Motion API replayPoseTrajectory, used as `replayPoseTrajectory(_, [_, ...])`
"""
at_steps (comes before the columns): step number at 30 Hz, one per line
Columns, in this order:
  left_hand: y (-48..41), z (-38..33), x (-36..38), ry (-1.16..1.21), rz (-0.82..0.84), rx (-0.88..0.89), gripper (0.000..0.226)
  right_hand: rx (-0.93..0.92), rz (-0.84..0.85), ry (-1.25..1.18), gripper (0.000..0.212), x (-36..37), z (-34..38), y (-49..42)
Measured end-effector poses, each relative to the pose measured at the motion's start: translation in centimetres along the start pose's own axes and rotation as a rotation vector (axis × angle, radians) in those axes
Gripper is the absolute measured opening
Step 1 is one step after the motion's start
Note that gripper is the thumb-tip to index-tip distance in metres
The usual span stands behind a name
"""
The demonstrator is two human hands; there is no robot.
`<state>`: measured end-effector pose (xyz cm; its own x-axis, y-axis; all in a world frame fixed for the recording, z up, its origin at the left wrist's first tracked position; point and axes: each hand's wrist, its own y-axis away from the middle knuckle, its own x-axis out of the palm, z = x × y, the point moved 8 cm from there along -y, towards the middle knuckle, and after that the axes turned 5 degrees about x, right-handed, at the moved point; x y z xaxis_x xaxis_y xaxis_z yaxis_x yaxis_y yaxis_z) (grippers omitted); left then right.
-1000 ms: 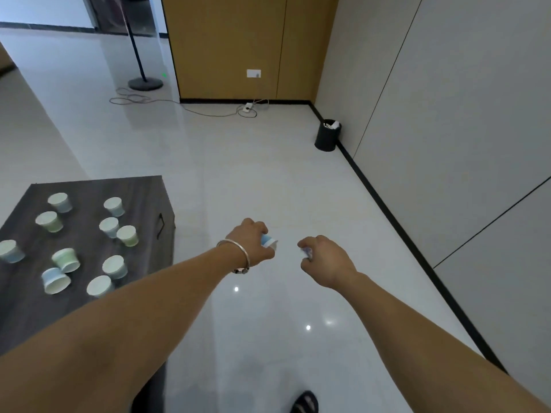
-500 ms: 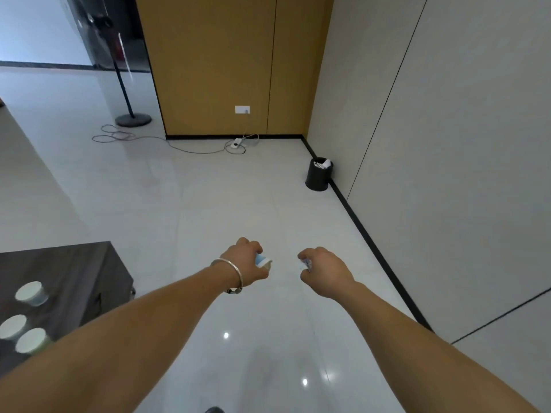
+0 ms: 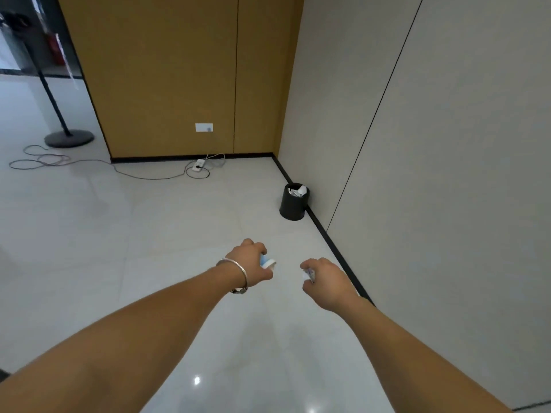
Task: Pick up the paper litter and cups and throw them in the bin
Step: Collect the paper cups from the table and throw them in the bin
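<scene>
My left hand (image 3: 253, 260) is curled round a blue-and-white cup (image 3: 269, 261), and my right hand (image 3: 328, 281) pinches a paper scrap (image 3: 308, 275). The bin (image 3: 293, 205) stands upright by the wall (image 3: 417, 174), well ahead, roughly between both hands; neither looks nearer.

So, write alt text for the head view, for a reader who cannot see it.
Two bare arms reach forward over a pale floor: the left hand grips a blue-and-white cup, the right hand a small paper scrap. Ahead, a black bin holding crumpled paper stands by the wall.
</scene>
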<state>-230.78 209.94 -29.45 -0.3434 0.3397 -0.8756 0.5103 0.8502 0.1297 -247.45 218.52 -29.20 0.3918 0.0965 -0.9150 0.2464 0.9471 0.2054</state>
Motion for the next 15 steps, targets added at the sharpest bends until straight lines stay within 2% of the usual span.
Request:
replayPoseTrajectory(8, [-18.2,0.0,0.1,-0.039,0.062,0.004,0.061,0.023,0.027,-0.022,0.046,-3.1,-3.6,-18.2])
replayPoseTrajectory(15, [-33.5,0.0,-2.6,-0.025,0.042,-0.086,0.061,-0.019,0.081,-0.032,0.044,-7.0,-7.1,-34.6])
